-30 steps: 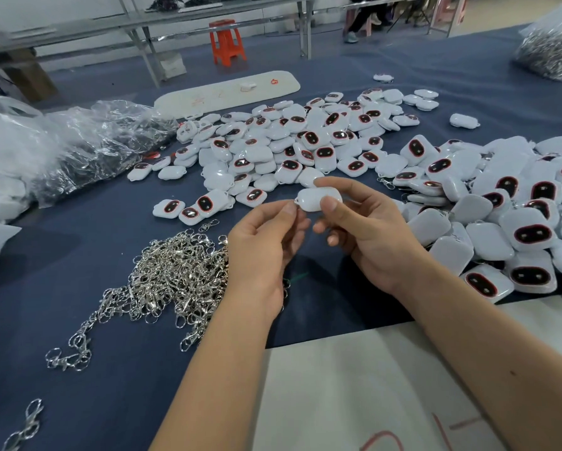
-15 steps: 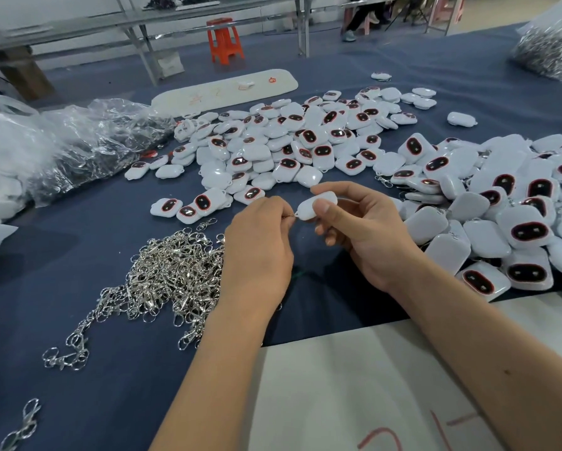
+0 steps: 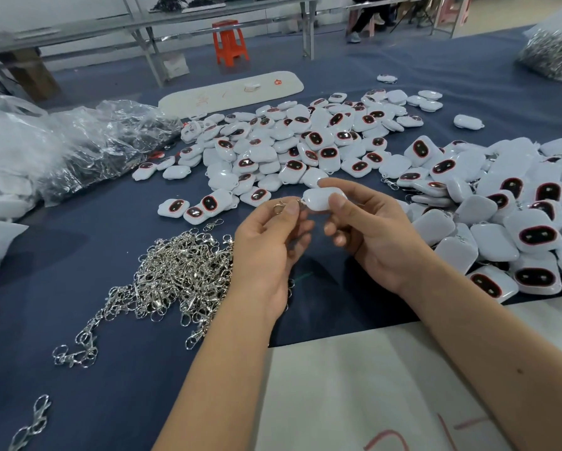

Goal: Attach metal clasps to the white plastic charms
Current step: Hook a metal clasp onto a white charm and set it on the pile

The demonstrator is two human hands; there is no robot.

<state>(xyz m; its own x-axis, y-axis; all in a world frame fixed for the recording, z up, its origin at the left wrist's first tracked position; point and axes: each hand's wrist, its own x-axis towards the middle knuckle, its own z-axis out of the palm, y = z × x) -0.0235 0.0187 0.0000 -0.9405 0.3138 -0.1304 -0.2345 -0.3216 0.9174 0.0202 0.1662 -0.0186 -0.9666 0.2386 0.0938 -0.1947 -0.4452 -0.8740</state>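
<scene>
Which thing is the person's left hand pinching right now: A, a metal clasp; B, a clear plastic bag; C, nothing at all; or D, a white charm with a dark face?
A: the left hand pinches a small metal clasp between thumb and fingertip, right beside the white charm that the right hand holds.

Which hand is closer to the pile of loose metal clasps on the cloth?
Left. The left hand hovers at the clasp pile's right edge, pinching one clasp; the right hand is farther right, holding a charm.
</scene>
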